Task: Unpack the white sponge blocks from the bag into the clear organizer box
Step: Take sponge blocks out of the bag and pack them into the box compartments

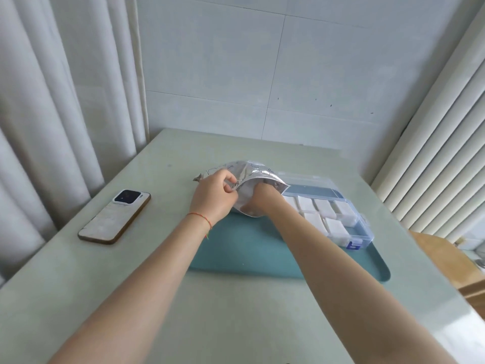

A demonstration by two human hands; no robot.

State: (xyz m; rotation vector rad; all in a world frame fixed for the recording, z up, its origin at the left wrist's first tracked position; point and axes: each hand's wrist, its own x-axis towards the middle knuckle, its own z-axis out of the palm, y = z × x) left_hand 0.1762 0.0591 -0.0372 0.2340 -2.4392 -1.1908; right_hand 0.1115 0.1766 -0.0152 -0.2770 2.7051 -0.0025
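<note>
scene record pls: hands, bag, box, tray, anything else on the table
left hand: pinches the bag's edge, holding it open
right hand: reaches inside the bag; fingers hidden
bag: silvery, mouth facing the person
organizer box: clear, open, on the tray, white sponge blocks in several compartments
tray: teal
phone: left of the tray, face down

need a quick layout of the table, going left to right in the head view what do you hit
phone → left hand pinching the bag's edge → bag, with the right hand reaching inside it → clear organizer box holding white sponge blocks. The bag and box sit on a teal tray.
</note>
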